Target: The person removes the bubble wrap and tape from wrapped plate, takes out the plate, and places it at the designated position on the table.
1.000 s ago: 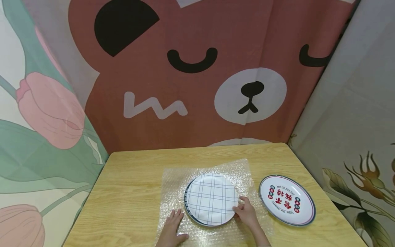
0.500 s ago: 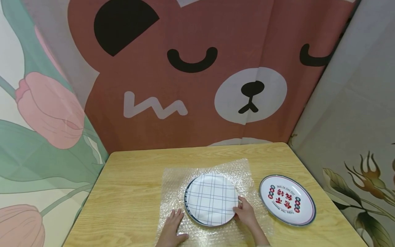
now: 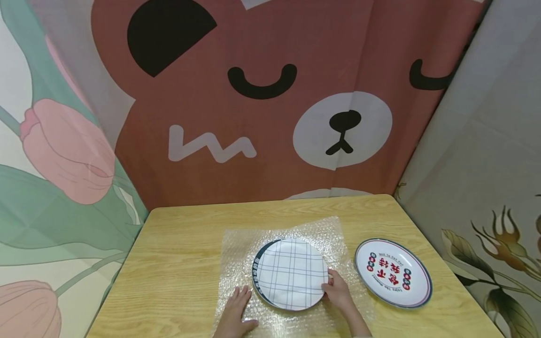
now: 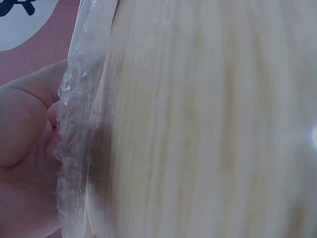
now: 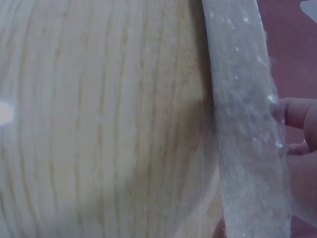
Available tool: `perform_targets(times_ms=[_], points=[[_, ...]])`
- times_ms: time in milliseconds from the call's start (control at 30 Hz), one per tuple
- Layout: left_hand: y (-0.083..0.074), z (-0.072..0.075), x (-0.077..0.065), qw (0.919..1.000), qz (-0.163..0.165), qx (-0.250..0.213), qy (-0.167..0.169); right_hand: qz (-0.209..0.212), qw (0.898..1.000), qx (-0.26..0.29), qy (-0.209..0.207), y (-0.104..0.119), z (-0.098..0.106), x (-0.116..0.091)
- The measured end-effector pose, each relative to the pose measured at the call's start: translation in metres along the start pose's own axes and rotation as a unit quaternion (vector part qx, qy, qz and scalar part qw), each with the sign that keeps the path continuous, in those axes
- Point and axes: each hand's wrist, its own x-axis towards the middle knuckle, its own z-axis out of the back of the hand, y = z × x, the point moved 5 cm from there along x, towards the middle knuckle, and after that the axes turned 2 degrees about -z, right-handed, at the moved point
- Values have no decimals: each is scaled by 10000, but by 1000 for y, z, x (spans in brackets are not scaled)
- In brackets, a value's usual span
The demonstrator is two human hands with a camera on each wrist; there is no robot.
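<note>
A white plate with a blue checked pattern (image 3: 293,274) lies on top of another plate, whose dark blue patterned rim (image 3: 256,268) shows at the left. Most of that lower plate is hidden. My right hand (image 3: 338,292) pinches the checked plate's right edge, thumb on top. To the lower left, my left hand (image 3: 235,313) rests with its fingers extended on the bubble wrap (image 3: 236,241) under the plates. Each wrist view shows part of a hand behind the wrap's edge, beside the wooden tabletop.
An oval plate (image 3: 393,273) with red characters and a blue rim sits at the right of the wooden table (image 3: 169,263). Behind the table hangs a cloth with a bear print (image 3: 270,178). Printed cloths also hang on both sides.
The checked plate has shifted slightly right with my right hand, uncovering more of the lower plate's dark rim at the left. My left hand has stayed in place.
</note>
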Motion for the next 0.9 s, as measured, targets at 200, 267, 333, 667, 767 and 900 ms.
perform_targets(times_ms=[200, 267, 333, 667, 767, 900], points=[[1, 0, 0, 9999, 84, -54, 100, 50, 9997, 212, 58, 2, 1, -3], [1, -1, 0, 9999, 103, -56, 121, 45, 9996, 268, 54, 2, 2, -3], [2, -2, 0, 9998, 118, -40, 137, 23, 9994, 331, 60, 1, 2, -3], [-4, 3, 0, 9998, 56, -154, 97, -131, 9979, 634, 87, 4, 7, -6], [-3, 2, 0, 9999, 20, -127, 68, -143, 9961, 846, 183, 4, 8, -7], [-1, 1, 0, 10000, -26, -68, 28, -117, 9945, 1013, 237, 4, 8, -8]])
